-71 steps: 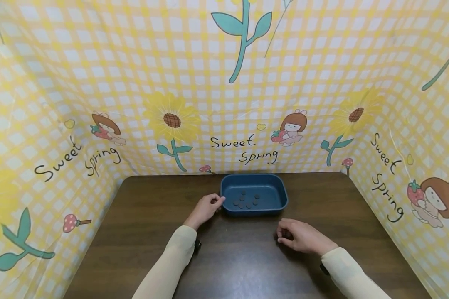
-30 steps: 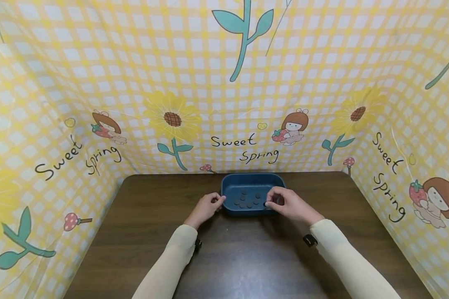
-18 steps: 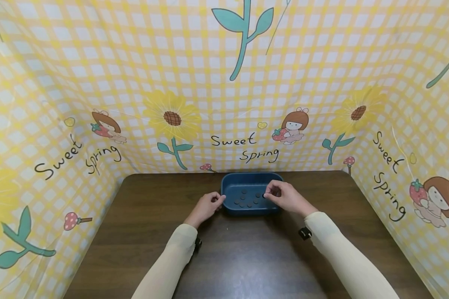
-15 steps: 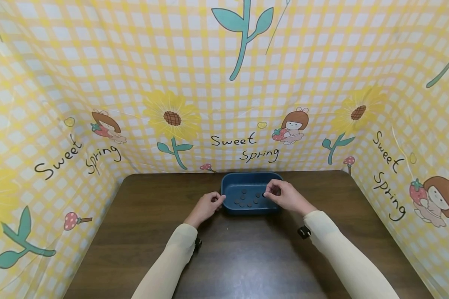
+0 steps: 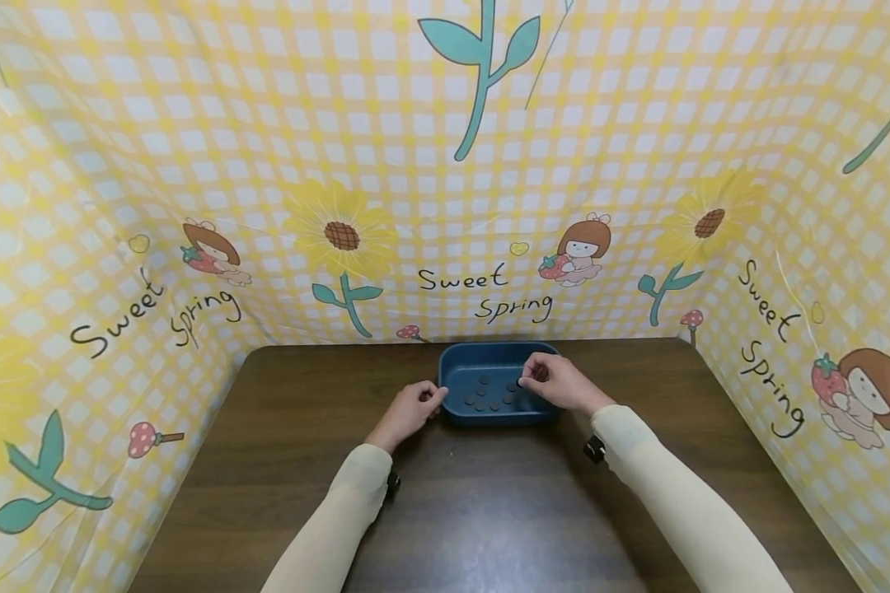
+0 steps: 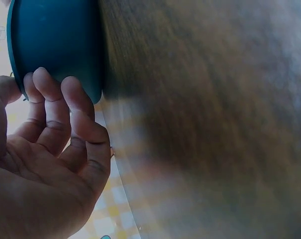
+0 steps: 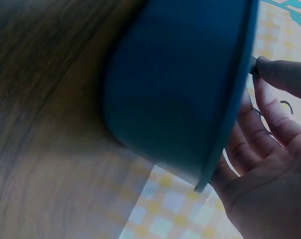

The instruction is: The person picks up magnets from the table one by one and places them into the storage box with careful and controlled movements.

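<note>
A blue rectangular basin (image 5: pixel 456 416) stands at the back of the table, with several flat dark round discs (image 5: pixel 494 407) lying on its floor. My left hand (image 5: pixel 409 409) grips the basin's left rim; in the left wrist view the thumb (image 6: pixel 5 89) lies outside and the fingertips (image 6: pixel 46 82) sit against the wall. Over the basin's right part, my right hand (image 5: pixel 559 382) pinches another dark disc (image 5: pixel 521 382) between thumb and forefinger. That disc (image 7: pixel 253 65) shows only as a small dark edge beyond the rim in the right wrist view.
The dark wood table (image 5: pixel 452 511) spreads in front of the basin. A yellow checked cloth (image 5: pixel 415 198) with flower prints hangs close behind it and along both sides. Black wrist straps (image 5: pixel 595 449) sit at the sleeves.
My right hand has come from the table at the front right up over the basin, then drifted slightly left and back with the disc. The left hand has stayed at the rim.
</note>
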Available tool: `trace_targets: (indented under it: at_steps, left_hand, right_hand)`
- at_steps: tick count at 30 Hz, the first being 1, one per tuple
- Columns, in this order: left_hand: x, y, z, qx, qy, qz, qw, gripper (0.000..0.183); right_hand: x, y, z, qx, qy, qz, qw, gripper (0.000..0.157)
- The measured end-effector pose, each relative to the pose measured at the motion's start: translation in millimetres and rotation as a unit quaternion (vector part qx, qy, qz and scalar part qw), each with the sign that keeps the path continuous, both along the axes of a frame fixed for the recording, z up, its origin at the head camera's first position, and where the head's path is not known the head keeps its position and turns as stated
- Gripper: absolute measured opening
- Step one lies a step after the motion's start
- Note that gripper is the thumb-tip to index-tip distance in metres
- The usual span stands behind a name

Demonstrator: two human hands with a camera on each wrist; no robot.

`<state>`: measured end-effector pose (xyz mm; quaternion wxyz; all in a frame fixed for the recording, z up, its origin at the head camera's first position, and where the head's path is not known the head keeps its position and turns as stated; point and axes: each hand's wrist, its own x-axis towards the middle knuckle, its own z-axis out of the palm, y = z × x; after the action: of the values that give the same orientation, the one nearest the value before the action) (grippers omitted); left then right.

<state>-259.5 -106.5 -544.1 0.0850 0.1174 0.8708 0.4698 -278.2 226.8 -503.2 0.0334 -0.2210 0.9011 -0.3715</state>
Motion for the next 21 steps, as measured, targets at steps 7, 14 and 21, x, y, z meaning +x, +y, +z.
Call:
trace_targets:
  at_steps: [7,14,21]
  left_hand:
    - [-0.7,0.0,-0.2,-0.001,-0.002,0.000,1.0000,0.034]
    - [-1.5,0.0,-0.4,-0.003,-0.002,-0.003,1.0000,0.037]
    - [0.9,1.1,2.2,-0.001,-0.001,-0.001,1.0000,0.036]
  right_hand:
    - [-7.9,-1.8,-8.7,0.012,-0.002,0.009,1.000,0.011]
    - [-13.6,-5.9,-11.8,0.040,-0.022,0.010,0.999,0.012]
    - [-17.4,-11.5,-14.0,0.093,-0.021,0.015,0.995,0.015]
